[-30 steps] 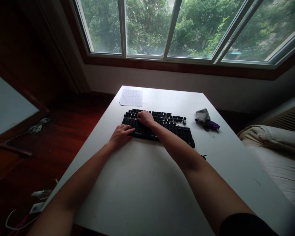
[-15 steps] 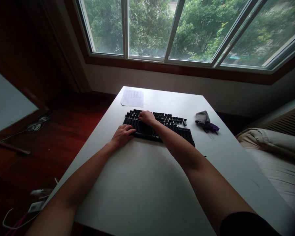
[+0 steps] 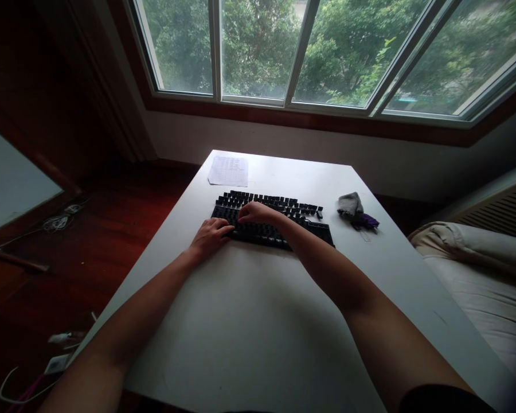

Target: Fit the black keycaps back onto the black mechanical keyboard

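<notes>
A black keyboard (image 3: 266,234) lies across the middle of the white table (image 3: 241,321). Behind it are rows of loose black keycaps (image 3: 284,201). My left hand (image 3: 210,234) grips the keyboard's left front corner, its fingers over the edge. Bent down over the left part of the key field is my right hand (image 3: 255,212), fingertips pinched together. Whatever is between those fingertips is too small and hidden to make out. My right forearm crosses above the keyboard's right half and covers part of it.
A printed sheet of paper (image 3: 229,171) lies at the table's far left corner. To the right of the keyboard sit a grey cloth (image 3: 350,205) and a small purple item (image 3: 368,221). A window (image 3: 258,51) is beyond the table, a pale cushioned seat (image 3: 464,269) to the right.
My right hand has shifted slightly toward me, from the near edge of the loose keycaps to over the keyboard. My left hand stays at the corner. The view has shifted a little.
</notes>
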Demonstrator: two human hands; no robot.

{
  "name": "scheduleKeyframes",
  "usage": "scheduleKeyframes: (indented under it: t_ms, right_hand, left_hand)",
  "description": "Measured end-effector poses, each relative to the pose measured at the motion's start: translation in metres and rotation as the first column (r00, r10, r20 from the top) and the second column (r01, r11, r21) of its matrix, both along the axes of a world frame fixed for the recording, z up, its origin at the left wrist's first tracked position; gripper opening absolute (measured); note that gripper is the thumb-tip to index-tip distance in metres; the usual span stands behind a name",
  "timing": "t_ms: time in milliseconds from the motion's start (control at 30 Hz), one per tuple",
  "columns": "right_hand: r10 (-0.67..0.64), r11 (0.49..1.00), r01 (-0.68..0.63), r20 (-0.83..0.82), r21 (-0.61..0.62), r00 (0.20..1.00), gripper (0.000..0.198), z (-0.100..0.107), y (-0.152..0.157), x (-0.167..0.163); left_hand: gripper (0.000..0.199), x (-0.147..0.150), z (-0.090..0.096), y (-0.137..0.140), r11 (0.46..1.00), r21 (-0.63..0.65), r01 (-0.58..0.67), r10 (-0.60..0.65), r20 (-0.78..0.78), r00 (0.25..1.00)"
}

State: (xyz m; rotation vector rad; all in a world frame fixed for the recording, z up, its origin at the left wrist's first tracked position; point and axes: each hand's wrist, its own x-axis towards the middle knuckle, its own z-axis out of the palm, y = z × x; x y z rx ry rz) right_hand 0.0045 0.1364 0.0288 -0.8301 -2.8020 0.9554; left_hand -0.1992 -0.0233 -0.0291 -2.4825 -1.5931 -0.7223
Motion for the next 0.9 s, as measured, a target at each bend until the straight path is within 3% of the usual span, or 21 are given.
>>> scheduleKeyframes:
  t_ms: [267, 900]
  right_hand:
    - [0.010, 0.999, -0.007, 0.054, -0.053, 0.998, 0.020, -0.003, -0.007, 0.000]
    - [-0.081, 0.997, 0.080, 0.084, 0.013, 0.993, 0.017, -0.007, -0.016, -0.002]
  left_hand:
    - [0.042, 0.005, 0.004, -0.001, 1.000, -0.009, -0.008, 0.008, -0.004, 1.000]
    - [0.042, 0.007, 0.006, -0.001, 1.000, -0.016, -0.009, 0.009, 0.001, 1.000]
